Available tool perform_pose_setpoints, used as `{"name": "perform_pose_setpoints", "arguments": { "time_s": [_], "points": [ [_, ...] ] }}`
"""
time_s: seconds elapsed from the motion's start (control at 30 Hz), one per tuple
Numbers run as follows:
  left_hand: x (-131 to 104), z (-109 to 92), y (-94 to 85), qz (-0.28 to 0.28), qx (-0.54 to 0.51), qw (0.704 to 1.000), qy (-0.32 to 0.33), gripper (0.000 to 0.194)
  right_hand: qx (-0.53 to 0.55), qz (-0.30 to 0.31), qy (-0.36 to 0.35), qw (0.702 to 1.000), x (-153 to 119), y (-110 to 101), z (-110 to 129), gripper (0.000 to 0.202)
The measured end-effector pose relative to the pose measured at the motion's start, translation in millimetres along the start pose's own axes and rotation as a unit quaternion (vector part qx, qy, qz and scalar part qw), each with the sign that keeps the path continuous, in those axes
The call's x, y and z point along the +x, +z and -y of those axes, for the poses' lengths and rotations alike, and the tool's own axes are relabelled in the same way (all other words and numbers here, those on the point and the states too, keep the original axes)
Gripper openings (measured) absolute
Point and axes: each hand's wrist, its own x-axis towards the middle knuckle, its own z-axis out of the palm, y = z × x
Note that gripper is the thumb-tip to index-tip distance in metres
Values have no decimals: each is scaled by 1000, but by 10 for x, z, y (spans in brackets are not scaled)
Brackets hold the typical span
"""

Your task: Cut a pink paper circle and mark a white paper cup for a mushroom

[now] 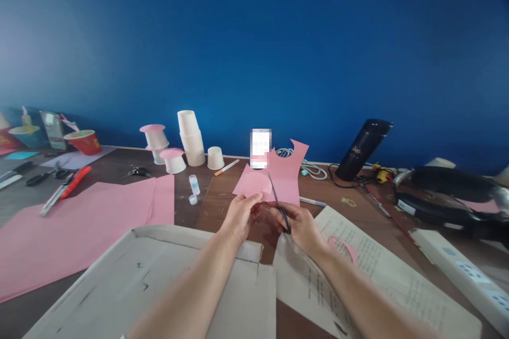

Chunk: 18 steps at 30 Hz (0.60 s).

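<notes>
A sheet of pink paper (284,184) with curved cut-outs along its upper edge is held up over the table. My left hand (243,216) pinches its lower left part between thumb and fingers. My right hand (296,225) is closed round the dark handles of a pair of scissors (275,193). The blades point up and away, lying against the paper close to my left thumb. Whether the blades are apart I cannot tell. A curved pink paper scrap (345,249) lies on printed sheets (374,265) by my right forearm.
White cardboard (178,280) lies under my left forearm, beside large pink sheets (91,222) and a red utility knife (67,190). Paper cups (191,140), some topped with pink discs, and a glue stick (194,184) stand behind. A black bottle (361,151) and power strip (457,270) are right.
</notes>
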Motion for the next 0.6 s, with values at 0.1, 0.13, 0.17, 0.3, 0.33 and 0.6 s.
{"name": "perform_pose_setpoints", "arguments": {
  "time_s": [0.1, 0.13, 0.17, 0.3, 0.33, 0.6],
  "points": [
    [6, -7, -3, -7, -17, 1000, -5, 29, 7, -1, -5, 1000, 4, 3, -10, 41],
    [8, -10, -4, -10, -21, 1000, -6, 29, 8, 0, -7, 1000, 5, 5, -15, 42],
    [10, -12, -5, -13, -23, 1000, -6, 29, 9, 2, -9, 1000, 5, 8, -21, 43],
    [14, -19, 2, -11, -16, 1000, 4, 27, 22, 9, -1, 1000, -2, 23, -35, 47],
    [14, -21, 5, -11, -14, 1000, 7, 26, 25, 8, 2, 1000, -5, 26, -34, 47],
    [11, -25, 12, -21, 3, 1000, 13, 24, 38, 1, 23, 999, -12, 36, -3, 45]
  ]
}}
